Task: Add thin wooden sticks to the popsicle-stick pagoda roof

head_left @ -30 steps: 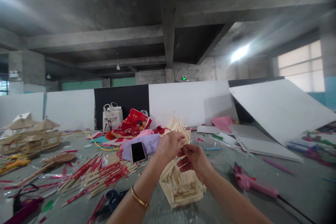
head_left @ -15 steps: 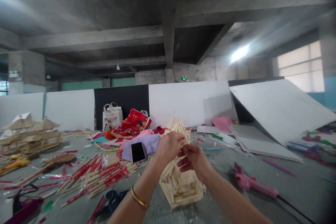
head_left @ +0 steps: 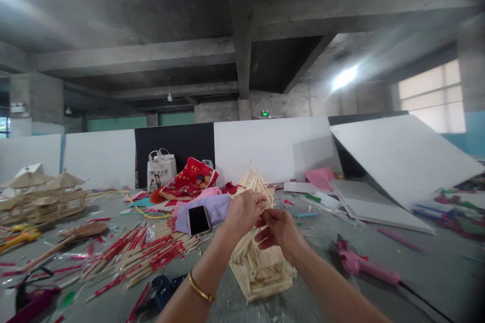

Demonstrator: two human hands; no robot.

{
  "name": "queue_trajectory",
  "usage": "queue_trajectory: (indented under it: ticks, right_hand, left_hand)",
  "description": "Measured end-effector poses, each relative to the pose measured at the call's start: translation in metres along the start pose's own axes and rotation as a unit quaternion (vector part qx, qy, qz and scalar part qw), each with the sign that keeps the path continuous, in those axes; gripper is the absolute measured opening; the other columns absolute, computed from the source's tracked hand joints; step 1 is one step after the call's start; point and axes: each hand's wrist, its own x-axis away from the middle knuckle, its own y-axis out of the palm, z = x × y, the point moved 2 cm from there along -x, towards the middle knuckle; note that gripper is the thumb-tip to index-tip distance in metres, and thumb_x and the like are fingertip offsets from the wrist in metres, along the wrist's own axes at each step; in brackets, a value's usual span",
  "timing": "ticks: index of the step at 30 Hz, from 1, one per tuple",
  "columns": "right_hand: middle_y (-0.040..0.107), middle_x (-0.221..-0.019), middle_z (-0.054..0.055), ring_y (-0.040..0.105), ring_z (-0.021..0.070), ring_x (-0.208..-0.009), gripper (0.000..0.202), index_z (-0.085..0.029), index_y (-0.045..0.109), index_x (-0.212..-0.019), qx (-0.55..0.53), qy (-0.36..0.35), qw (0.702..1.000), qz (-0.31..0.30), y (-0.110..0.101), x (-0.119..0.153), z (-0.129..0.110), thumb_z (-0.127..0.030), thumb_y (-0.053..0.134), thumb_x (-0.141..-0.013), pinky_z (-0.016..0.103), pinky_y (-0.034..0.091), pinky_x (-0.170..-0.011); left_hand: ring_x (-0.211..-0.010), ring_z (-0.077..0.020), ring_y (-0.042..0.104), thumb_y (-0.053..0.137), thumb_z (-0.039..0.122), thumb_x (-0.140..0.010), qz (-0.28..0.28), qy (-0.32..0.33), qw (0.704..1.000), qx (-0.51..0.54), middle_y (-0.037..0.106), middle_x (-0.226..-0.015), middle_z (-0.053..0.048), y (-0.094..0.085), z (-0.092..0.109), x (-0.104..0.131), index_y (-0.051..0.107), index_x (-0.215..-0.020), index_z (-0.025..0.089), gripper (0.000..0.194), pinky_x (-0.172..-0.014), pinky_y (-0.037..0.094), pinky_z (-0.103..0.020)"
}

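Note:
A model building made of thin wooden sticks point(head_left: 265, 277) stands in front of me, with a pointed roof of sticks at its far end. Over its middle, my left hand point(head_left: 248, 209) reaches in from the left, fingers closed and bent toward the roof. My right hand point(head_left: 278, 232) meets it from the right, thumb and forefinger pinched together, the other fingers curled. The fingertips of both hands nearly touch. Whatever lies between them is too small or hidden to make out.
Left of the model lie red-and-natural sticks point(head_left: 147, 252) and a phone point(head_left: 199, 220) on purple cloth. A pink glue gun point(head_left: 367, 265) with a black cord lies at right. White boards point(head_left: 379, 207) lean and lie behind it. Several finished stick models point(head_left: 45, 197) stand far left.
Both hands hold nearly the same place over the model. The whole view has shifted very slightly; nothing else visibly differs.

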Motion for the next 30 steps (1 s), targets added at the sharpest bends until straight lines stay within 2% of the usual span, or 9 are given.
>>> queue_trajectory:
  ticks: [8,13,17,21,23,25,26,28,30]
  right_hand:
    - [0.054,-0.065,-0.002,0.057,0.0131,-0.040,0.019,-0.016,0.047,-0.076,0.016,0.002,1.000,0.024,-0.003,-0.001,0.006,-0.036,0.048,-0.075,0.028,0.047,-0.035]
    - [0.055,-0.070,0.000,0.057,0.0147,-0.039,0.030,-0.017,0.046,-0.081,0.023,0.016,0.999,0.030,-0.009,0.022,0.009,-0.043,0.053,-0.069,0.029,0.047,-0.032]
    - [0.058,-0.084,0.005,0.059,0.0159,-0.040,0.041,-0.017,0.046,-0.081,0.032,0.057,0.998,-0.024,-0.007,0.061,0.021,-0.055,0.054,-0.065,0.030,0.047,-0.032]
    - [0.061,-0.080,0.005,0.060,0.0138,-0.043,0.039,-0.018,0.050,-0.079,0.152,0.038,0.985,-0.071,-0.017,0.094,0.021,-0.056,0.042,-0.076,0.020,0.039,-0.033]
    - [0.062,-0.072,0.004,0.061,0.0153,-0.051,0.035,-0.020,0.055,-0.078,0.311,-0.036,0.949,-0.042,-0.046,0.100,0.010,-0.049,0.036,-0.082,0.024,0.043,-0.042]
    - [0.063,-0.076,0.006,0.060,0.0191,-0.071,0.027,-0.022,0.059,-0.080,0.498,-0.150,0.853,0.051,-0.092,0.100,-0.005,-0.039,0.038,-0.084,0.032,0.045,-0.066]
    - [0.063,-0.090,0.008,0.058,0.0221,-0.084,0.024,-0.022,0.059,-0.086,0.573,-0.160,0.800,0.080,-0.118,0.097,-0.010,-0.035,0.039,-0.084,0.036,0.042,-0.076]
    - [0.061,-0.091,0.011,0.055,0.0241,-0.085,0.023,-0.020,0.059,-0.088,0.699,-0.096,0.702,0.093,-0.172,0.090,-0.012,-0.025,0.038,-0.081,0.039,0.039,-0.076]
    - [0.061,-0.086,0.012,0.054,0.0261,-0.080,0.018,-0.016,0.061,-0.082,0.726,-0.070,0.680,0.073,-0.212,0.082,-0.007,-0.017,0.048,-0.069,0.040,0.038,-0.075]
  left_hand:
    - [-0.085,-0.0148,0.057,0.044,0.024,-0.079,0.052,-0.011,0.999,0.012,0.062,-0.096,-0.003,-0.011,0.011,0.014,0.058,-0.103,0.025,0.028,-0.077,0.041,-0.025]
    - [-0.076,-0.0144,0.057,0.045,0.030,-0.080,0.110,-0.059,0.987,0.098,0.064,-0.083,-0.002,-0.019,0.016,0.034,0.062,-0.091,0.020,0.022,-0.068,0.040,-0.024]
    - [-0.041,-0.0077,0.045,0.046,0.042,-0.079,0.006,-0.129,0.952,0.279,0.053,-0.049,0.004,-0.005,0.023,0.050,0.059,-0.070,0.017,0.030,-0.045,0.033,-0.019]
    - [-0.031,-0.0044,0.028,0.049,0.050,-0.075,-0.059,-0.181,0.887,0.422,0.037,-0.035,0.008,0.012,0.034,0.070,0.052,-0.060,0.016,0.037,-0.034,0.020,-0.017]
    - [-0.030,-0.0037,0.026,0.049,0.053,-0.073,-0.074,-0.203,0.871,0.441,0.037,-0.033,0.008,0.017,0.038,0.082,0.052,-0.062,0.015,0.039,-0.032,0.017,-0.017]
    - [-0.029,-0.0032,0.025,0.047,0.056,-0.073,-0.099,-0.218,0.858,0.454,0.041,-0.034,0.007,0.021,0.041,0.093,0.052,-0.064,0.015,0.042,-0.031,0.016,-0.016]
    - [-0.029,-0.0030,0.027,0.047,0.058,-0.073,-0.113,-0.222,0.849,0.466,0.045,-0.038,0.006,0.023,0.043,0.098,0.052,-0.064,0.015,0.044,-0.031,0.017,-0.016]
    - [-0.030,-0.0031,0.032,0.048,0.060,-0.070,-0.140,-0.232,0.823,0.499,0.053,-0.047,0.002,0.030,0.048,0.107,0.052,-0.065,0.015,0.045,-0.030,0.018,-0.016]
    - [-0.033,-0.0037,0.037,0.051,0.060,-0.068,-0.158,-0.238,0.798,0.530,0.056,-0.053,0.000,0.041,0.053,0.114,0.053,-0.067,0.015,0.045,-0.032,0.019,-0.016]
